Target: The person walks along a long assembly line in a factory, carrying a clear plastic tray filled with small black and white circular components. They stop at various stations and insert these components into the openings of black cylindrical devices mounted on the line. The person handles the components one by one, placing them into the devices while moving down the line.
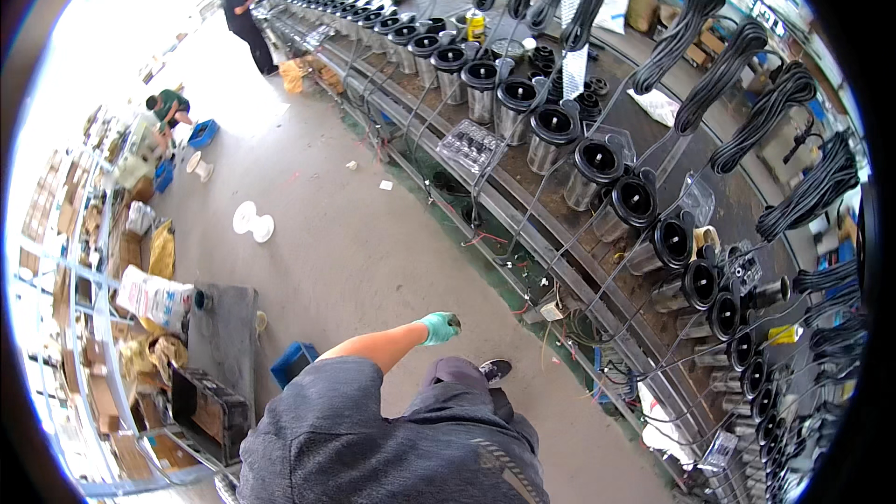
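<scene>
My left hand (440, 328), in a green glove with darker fingertips, hangs in the air over the floor. Its fingers are curled in, and I make out nothing in them. It touches none of the things around it. My right hand is out of view. To the right, a long workbench (523, 215) carries a row of metal cylinders with black ring-shaped tops (597, 161). Black cable coils (686, 35) hang above the row, and thin cables run down to the bench. A clear plastic tray of small parts (469, 147) rests near the bench edge.
White spools (253, 222) lie on the grey floor. At left stand a dark cart (229, 345), a blue bin (294, 364), white sacks (157, 301) and loaded shelving (79, 271). One person (246, 19) stands by the far bench; another (170, 108) bends low at the left.
</scene>
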Available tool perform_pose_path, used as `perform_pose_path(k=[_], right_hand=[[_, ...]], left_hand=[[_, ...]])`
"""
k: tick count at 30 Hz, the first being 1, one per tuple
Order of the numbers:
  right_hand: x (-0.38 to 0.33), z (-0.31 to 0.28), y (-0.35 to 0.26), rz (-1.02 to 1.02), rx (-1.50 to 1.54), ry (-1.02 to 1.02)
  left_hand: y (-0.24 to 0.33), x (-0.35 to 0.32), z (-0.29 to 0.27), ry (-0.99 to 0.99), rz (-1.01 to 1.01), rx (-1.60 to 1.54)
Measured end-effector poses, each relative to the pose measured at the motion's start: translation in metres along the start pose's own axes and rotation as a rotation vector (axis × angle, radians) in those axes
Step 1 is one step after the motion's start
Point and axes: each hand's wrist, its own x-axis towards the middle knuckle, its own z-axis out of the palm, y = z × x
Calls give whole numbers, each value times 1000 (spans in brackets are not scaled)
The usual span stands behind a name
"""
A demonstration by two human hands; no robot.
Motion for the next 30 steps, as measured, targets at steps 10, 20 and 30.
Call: perform_pose_path(k=[10, 20, 30], right_hand=[[51, -39, -57, -32, -185, -178], [61, -130, -35, 46, -9, -127], [-66, -163, 53, 69, 386, 351]], left_hand=[[-139, -144, 127, 110, -389, 99], [-119, -118, 126, 62, -470, 36], [60, 85, 131, -341, -95, 518]])
